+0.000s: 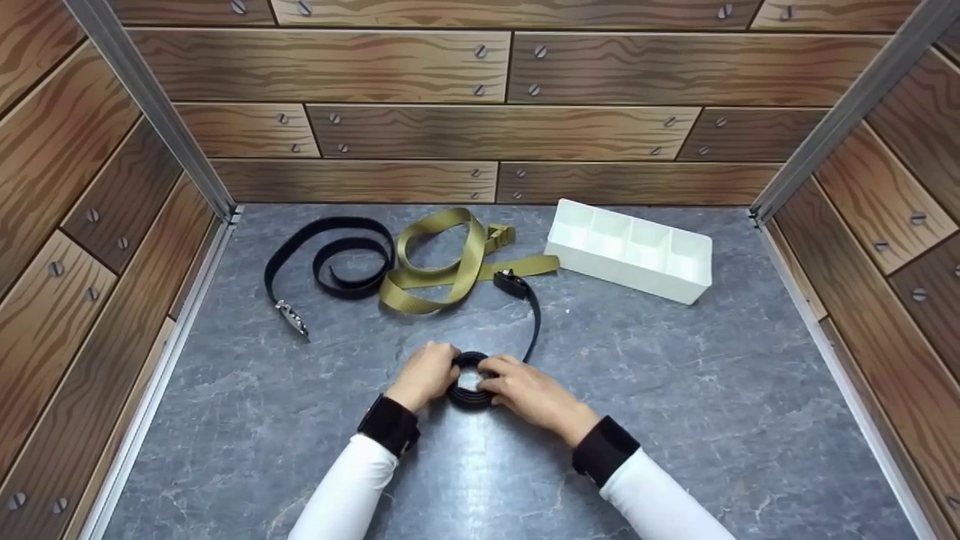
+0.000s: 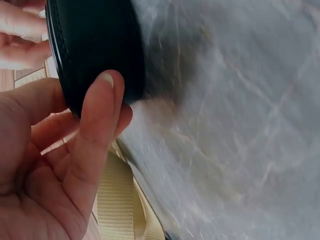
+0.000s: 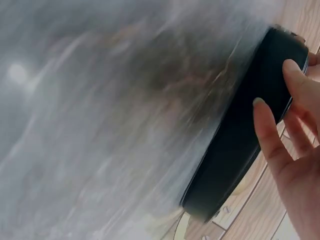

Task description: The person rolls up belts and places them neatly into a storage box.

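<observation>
Right, plank-patterned walls (image 1: pixel 420 67) rise around the whole scene, and inside them spreads the grey marbled counter (image 1: pixel 750 420). Here come two white sleeves (image 1: pixel 341 491) from the near edge, each ending in a black wristband (image 1: pixel 604 450). Far right on the counter sits a white tray (image 1: pixel 630 275), turned at a slant, four compartments showing! Beside it, left, the olive strap (image 1: pixel 474 262) lies in loose loops, one end running out to the tray's left corner; whether they touch, I cannot tell. Further left, a loose black belt (image 1: pixel 337 223) curls into a spiral next to the strap.

Now the hands, front and centre! The left hand (image 1: pixel 426 373) grips the coil's left side, thumb flat on the outer face, fingers round the edge. The right hand (image 1: pixel 534 391) holds the opposite side, its fingertips on the band and more fingers bent past the rim. Between them, a rolled black belt (image 1: pixel 471 403) stands on edge in a ring, its free tail arcing up and away to the far side. That tail finishes in a black buckle (image 1: pixel 511 283) right by the strap's end. Over left, a silver buckle (image 1: pixel 291 319) tips the loose belt, and an olive clip (image 1: pixel 500 236) sits by the strap's loops.
</observation>
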Available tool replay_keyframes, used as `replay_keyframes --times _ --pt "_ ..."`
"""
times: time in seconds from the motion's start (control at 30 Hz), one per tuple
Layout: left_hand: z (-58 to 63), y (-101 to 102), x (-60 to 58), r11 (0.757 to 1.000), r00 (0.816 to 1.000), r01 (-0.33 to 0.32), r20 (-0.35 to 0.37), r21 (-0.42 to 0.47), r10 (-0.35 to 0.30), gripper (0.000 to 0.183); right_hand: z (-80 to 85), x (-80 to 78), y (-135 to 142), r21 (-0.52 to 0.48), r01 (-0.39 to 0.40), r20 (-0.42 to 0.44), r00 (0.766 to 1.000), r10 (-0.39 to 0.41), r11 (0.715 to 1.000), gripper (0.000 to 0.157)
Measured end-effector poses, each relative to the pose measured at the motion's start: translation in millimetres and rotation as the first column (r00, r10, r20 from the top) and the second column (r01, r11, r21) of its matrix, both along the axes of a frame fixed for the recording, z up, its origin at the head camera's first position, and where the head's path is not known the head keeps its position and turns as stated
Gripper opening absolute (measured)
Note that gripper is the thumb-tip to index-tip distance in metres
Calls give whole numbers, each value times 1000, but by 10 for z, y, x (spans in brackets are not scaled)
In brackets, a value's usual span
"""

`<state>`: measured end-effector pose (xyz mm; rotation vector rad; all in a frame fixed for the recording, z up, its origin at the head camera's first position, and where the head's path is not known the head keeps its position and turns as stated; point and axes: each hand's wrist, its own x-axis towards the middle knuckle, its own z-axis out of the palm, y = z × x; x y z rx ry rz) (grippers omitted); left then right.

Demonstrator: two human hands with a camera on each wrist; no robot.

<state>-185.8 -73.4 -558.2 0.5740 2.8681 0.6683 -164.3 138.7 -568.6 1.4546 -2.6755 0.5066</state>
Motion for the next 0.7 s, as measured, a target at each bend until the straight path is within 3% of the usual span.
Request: replay_keyframes --times 0.17,0.37,0.5,0.7 --pt "3 -16 -30 999 999 45 -25 -28 -46 7 -23 -26 30 -28 -44 -9 999 43 999 26" --pt "-41 -15 -41 999 996 40 -82 -22 -41 6 -37 -55 9 -51 -98 -11 995 98 994 20" --pt "-71 -12 -21 999 996 -26 -88 30 29 8 -7 -48 -26 -18 -76 3 997 76 997 16" --pt "-78 3 45 990 994 -110 0 83 111 12 32 -6 -118 44 0 24 1000 -1 999 13"
